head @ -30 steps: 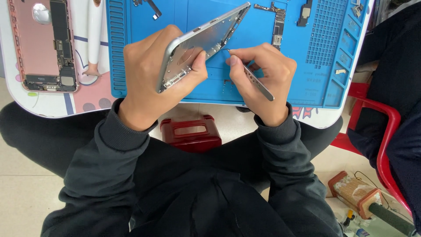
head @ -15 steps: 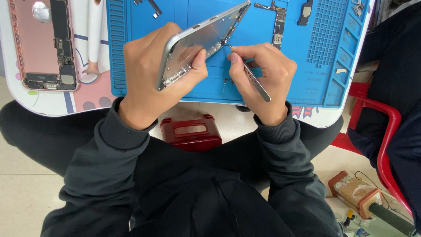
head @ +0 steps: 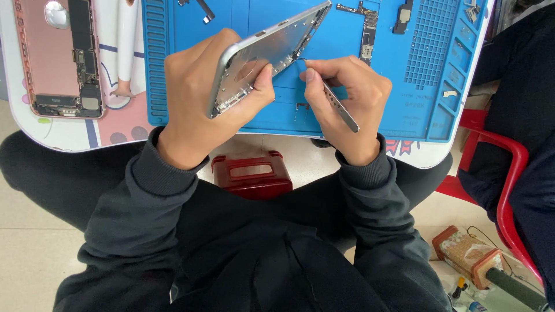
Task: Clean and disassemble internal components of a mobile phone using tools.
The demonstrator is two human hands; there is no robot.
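Currently left hand [head: 199,98] wraps a silver phone housing [head: 263,55], tilted up over the blue work mat [head: 416,110], thumb pressed on its inner face. Right hand [head: 347,98] just beside it, grip pinched closed on metal tweezers [head: 338,107]; tips touch the housing's lower edge. Pink opened phone [head: 58,58] lies well apart on the tabletop [head: 69,136], far left.

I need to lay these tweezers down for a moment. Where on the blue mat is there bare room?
Bare mat lies under both hands, between the left hand holding the silver phone housing and the right hand with the tweezers. More lies right of the circuit board, before the grid. The top edge is crowded with parts.
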